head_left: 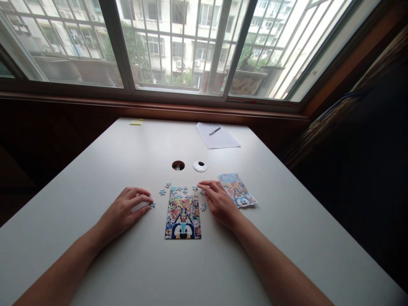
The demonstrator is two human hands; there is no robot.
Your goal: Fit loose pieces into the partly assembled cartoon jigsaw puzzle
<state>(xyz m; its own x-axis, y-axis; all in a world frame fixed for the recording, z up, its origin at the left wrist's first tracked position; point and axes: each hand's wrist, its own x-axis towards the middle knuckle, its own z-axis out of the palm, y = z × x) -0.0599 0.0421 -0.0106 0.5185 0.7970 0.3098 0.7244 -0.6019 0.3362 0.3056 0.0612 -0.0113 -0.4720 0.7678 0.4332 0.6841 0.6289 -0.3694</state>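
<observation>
While the left hand (pixel 126 208) pinches a blue piece (pixel 153 205) left of the puzzle (pixel 183 216), the right hand (pixel 217 199) is right of it, its grip impossible to tell. Printed sheet (pixel 234 187): farther right.

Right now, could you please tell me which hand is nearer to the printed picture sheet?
Right. The right hand is at the left edge of the printed picture sheet; the left hand is farther, left of the partly assembled jigsaw puzzle.

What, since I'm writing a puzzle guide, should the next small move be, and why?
I'd probably bring the light-blue piece at the fingertips of the left hand to the upper part of the puzzle. Gaps show there, while the lower part looks joined, and the piece's colour resembles the puzzle's top-left corner.
</observation>
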